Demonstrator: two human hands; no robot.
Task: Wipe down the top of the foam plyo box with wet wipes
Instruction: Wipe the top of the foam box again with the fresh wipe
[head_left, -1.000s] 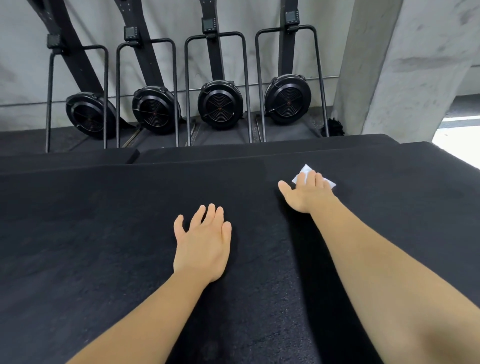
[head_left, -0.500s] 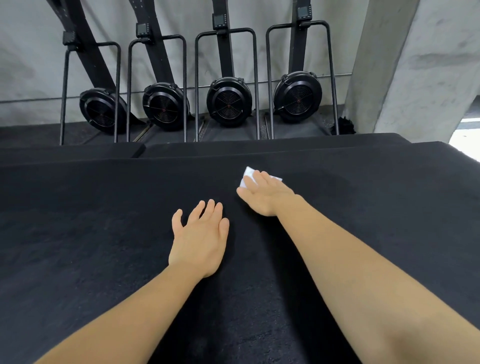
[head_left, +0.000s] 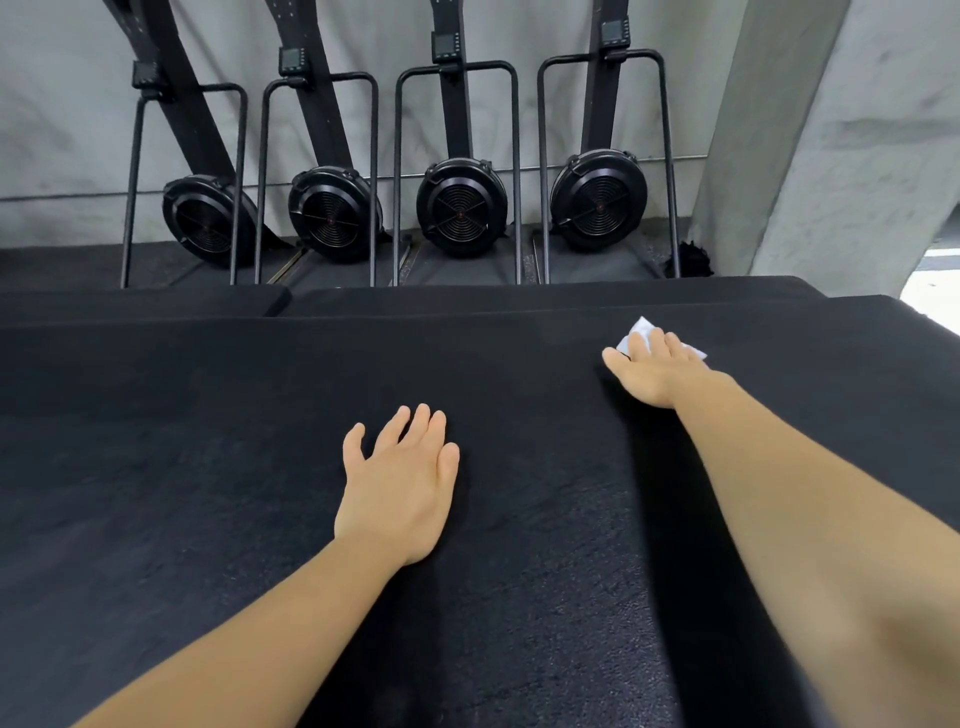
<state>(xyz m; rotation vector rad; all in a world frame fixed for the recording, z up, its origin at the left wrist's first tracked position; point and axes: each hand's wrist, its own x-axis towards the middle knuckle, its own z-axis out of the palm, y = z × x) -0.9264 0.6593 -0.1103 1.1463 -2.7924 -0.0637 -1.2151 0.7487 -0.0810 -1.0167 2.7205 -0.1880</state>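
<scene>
The black foam plyo box (head_left: 208, 467) fills the lower part of the head view with its wide textured top. My right hand (head_left: 657, 371) lies flat near the box's far right edge and presses a white wet wipe (head_left: 640, 331) onto the surface; most of the wipe is hidden under the fingers. My left hand (head_left: 400, 483) rests flat on the middle of the box top, fingers straight and slightly spread, holding nothing.
Beyond the box's far edge lie two more black pads (head_left: 519, 296). Behind them several upright rowing machines (head_left: 462, 208) with black fan housings stand against a grey wall. A concrete pillar (head_left: 831, 156) rises at the right.
My right hand slid the wipe left toward the middle, then back right along the far edge. The left hand stayed flat in place.
</scene>
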